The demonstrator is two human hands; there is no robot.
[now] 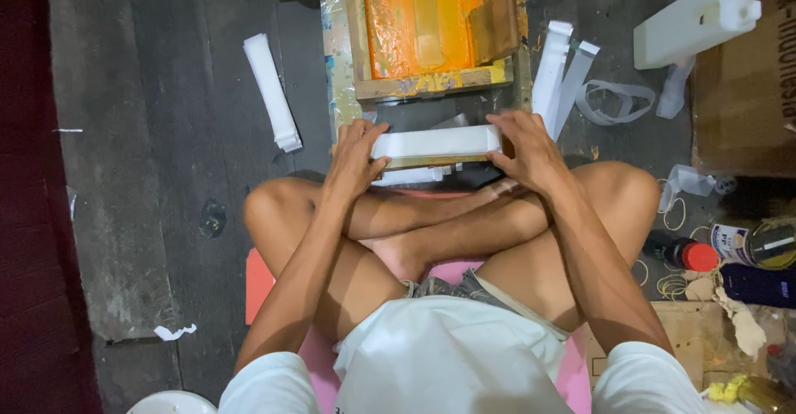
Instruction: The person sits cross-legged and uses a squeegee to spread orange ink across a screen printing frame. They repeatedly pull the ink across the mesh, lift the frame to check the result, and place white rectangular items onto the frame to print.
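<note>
Sitting cross-legged on a pink mat (265,285) on the floor, white shirt, bare knees out to each side. Both my hands are on one long white paper strip stack (437,141), which lies flat across a wooden board just past my shins. My left hand (355,161) grips the left end, fingers curled over the top edge, and my right hand (525,150) pinches the right end the same way. So that's two hands, both closed on the one stack.

Off to my right there's a little clutter: one bottle with a red cap (685,254) lying on its side, one open tin can (767,244) next to it (can't tell what's inside), and a few rubber bands scattered near my knee.

Further out, one wooden printing frame (431,82) sits straight ahead, its screen coated in orange ink. One more white stack (272,91) lies on the dark floor to the left, and two (562,74) lean by the frame on the right. Far right corner has one white plastic jug (701,18) resting against a cardboard box (742,107).
</note>
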